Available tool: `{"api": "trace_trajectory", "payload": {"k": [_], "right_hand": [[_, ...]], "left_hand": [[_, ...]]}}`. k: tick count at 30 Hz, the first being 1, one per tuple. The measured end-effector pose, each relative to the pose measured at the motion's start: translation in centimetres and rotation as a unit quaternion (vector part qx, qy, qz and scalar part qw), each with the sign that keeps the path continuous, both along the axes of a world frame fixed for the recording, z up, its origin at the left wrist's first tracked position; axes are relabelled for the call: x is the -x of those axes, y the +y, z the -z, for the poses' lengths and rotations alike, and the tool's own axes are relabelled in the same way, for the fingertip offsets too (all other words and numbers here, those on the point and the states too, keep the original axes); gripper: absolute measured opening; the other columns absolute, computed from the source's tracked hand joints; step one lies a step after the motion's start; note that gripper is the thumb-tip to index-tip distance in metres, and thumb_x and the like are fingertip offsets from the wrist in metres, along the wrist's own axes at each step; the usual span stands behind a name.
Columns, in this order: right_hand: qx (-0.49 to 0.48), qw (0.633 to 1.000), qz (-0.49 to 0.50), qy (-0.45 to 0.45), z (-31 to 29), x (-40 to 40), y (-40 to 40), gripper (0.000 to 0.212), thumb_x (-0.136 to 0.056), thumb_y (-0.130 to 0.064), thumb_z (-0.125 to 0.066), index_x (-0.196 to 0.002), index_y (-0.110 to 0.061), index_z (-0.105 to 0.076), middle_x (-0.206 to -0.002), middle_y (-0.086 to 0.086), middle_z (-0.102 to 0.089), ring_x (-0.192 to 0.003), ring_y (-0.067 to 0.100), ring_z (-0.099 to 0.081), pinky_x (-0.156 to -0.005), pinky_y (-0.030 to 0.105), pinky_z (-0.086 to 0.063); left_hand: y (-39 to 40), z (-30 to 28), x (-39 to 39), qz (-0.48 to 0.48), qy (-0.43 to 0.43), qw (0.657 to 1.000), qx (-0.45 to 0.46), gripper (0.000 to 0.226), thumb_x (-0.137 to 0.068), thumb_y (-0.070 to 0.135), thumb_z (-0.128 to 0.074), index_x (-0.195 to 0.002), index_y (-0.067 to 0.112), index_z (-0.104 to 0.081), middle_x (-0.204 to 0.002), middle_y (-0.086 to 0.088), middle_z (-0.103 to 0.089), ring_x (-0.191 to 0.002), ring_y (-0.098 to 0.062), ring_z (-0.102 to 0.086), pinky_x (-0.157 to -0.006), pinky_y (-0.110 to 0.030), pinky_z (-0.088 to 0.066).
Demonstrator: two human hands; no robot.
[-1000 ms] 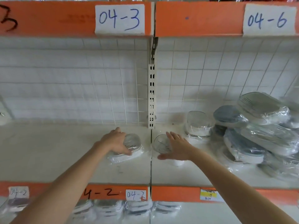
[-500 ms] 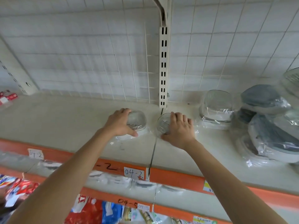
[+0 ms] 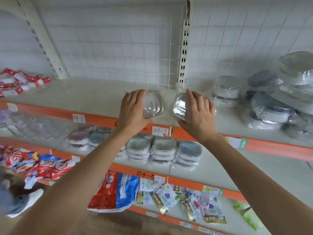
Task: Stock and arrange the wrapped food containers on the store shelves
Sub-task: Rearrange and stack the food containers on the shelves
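Here, going left to right, red-and-white packets (image 3: pixel 22 82) lie at the far left of the upper shelf (image 3: pixel 94 94), well apart from both hands. The left hand (image 3: pixel 133 111) grips a clear wrapped container (image 3: pixel 153 106) from its left side: the fingers curl over the top edge and the thumb sits under the near edge, so the container juts out to the right of the palm, tilted up with its face toward the camera. It is near the shelf's front edge; whether it touches the shelf cannot be told. Just beside it, with a narrow gap between them, is a second clear wrapped container (image 3: pixel 180 107), held by the right hand (image 3: pixel 199 114) from its right side, fingers spread over the top and thumb under the near corner; this one juts out to the left of the palm and is tilted likewise. Behind the gap stands the slotted upright post (image 3: pixel 183 53) that divides the shelf bays. Further right, a clear container (image 3: pixel 227 89) in wrap sits near the back, and a heap of grey-lidded wrapped containers (image 3: pixel 277 102) fills the far right. On the shelf below, between the forearms, stacks of wrapped containers (image 3: pixel 163 151) stand in a row.
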State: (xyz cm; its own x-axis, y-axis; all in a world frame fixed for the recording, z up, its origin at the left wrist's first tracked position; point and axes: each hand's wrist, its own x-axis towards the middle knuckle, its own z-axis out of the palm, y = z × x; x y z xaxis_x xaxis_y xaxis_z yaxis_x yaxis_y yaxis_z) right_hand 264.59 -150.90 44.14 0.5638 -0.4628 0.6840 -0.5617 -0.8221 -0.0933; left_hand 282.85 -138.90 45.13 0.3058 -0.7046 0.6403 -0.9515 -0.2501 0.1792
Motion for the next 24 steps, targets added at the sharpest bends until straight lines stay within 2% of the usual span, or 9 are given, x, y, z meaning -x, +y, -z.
{"api": "trace_trajectory", "payload": {"k": [3, 7, 10, 12, 16, 20, 24], "right_hand": [[0.020, 0.999, -0.023, 0.029, 0.9, 3.0, 4.8, 0.100, -0.053, -0.031, -0.084, -0.138, -0.002, -0.040, -0.126, 0.015, -0.052, -0.116, 0.030, -0.041, -0.104, 0.047, -0.029], [0.012, 0.993, -0.022, 0.119, 4.1, 7.5, 9.0, 0.096, -0.051, -0.036, -0.083, -0.136, -0.009, -0.046, -0.126, 0.009, -0.054, -0.115, 0.030, -0.042, -0.101, 0.047, -0.033], [-0.067, 0.967, -0.031, 0.244, 7.2, 9.8, 10.7, 0.093, -0.067, -0.046, -0.070, -0.146, -0.016, -0.030, -0.140, 0.003, -0.040, -0.126, 0.026, -0.035, -0.108, 0.040, -0.021], [-0.100, 0.951, -0.033, 0.290, 9.5, 10.6, 11.2, 0.091, -0.073, -0.050, -0.061, -0.148, -0.019, -0.019, -0.144, -0.001, -0.030, -0.130, 0.022, -0.029, -0.107, 0.035, -0.016], [-0.135, 0.935, -0.029, 0.326, 13.0, 11.2, 11.4, 0.091, -0.076, -0.053, -0.059, -0.148, -0.020, -0.015, -0.144, 0.003, -0.024, -0.132, 0.022, -0.025, -0.107, 0.035, -0.018], [-0.167, 0.929, 0.001, 0.330, 15.2, 12.1, 10.1, 0.091, -0.077, -0.054, -0.060, -0.148, -0.019, -0.015, -0.144, 0.004, -0.025, -0.130, 0.022, -0.027, -0.107, 0.033, -0.020], [-0.213, 0.917, 0.035, 0.335, 16.6, 14.9, 6.8, 0.090, -0.077, -0.056, -0.060, -0.147, -0.021, -0.016, -0.145, 0.001, -0.025, -0.131, 0.021, -0.028, -0.109, 0.033, -0.019]], "left_hand": [[5.3, 0.9, 2.4, 0.028, -0.005, 1.000, -0.008, 0.094, -0.050, 0.035, -0.089, -0.130, 0.006, -0.049, -0.128, -0.009, -0.053, -0.118, -0.028, -0.047, -0.106, -0.038, -0.029], [10.2, 4.7, 5.8, 0.074, -0.010, 0.992, -0.102, 0.097, -0.057, 0.041, -0.087, -0.136, 0.009, -0.042, -0.133, -0.006, -0.049, -0.122, -0.025, -0.043, -0.107, -0.028, -0.020], [12.1, 8.1, 7.8, 0.094, 0.011, 0.974, -0.205, 0.097, -0.066, 0.050, -0.078, -0.143, 0.013, -0.032, -0.142, -0.001, -0.040, -0.130, -0.018, -0.035, -0.111, -0.024, -0.013], [12.6, 10.0, 8.5, 0.089, 0.027, 0.963, -0.254, 0.098, -0.068, 0.057, -0.074, -0.144, 0.013, -0.030, -0.144, 0.000, -0.039, -0.132, -0.016, -0.033, -0.110, -0.024, -0.013], [12.7, 12.2, 8.8, 0.071, 0.045, 0.940, -0.330, 0.101, -0.067, 0.055, -0.075, -0.145, 0.013, -0.025, -0.145, 0.000, -0.037, -0.133, -0.016, -0.033, -0.112, -0.026, -0.018], [11.5, 13.5, 9.1, 0.070, 0.057, 0.934, -0.346, 0.100, -0.066, 0.053, -0.077, -0.143, 0.013, -0.027, -0.144, -0.001, -0.038, -0.131, -0.017, -0.035, -0.111, -0.028, -0.021], [8.2, 14.9, 10.8, 0.087, 0.066, 0.923, -0.369, 0.104, -0.064, 0.050, -0.080, -0.145, 0.013, -0.025, -0.149, -0.001, -0.033, -0.136, -0.017, -0.029, -0.114, -0.029, -0.018]]}}
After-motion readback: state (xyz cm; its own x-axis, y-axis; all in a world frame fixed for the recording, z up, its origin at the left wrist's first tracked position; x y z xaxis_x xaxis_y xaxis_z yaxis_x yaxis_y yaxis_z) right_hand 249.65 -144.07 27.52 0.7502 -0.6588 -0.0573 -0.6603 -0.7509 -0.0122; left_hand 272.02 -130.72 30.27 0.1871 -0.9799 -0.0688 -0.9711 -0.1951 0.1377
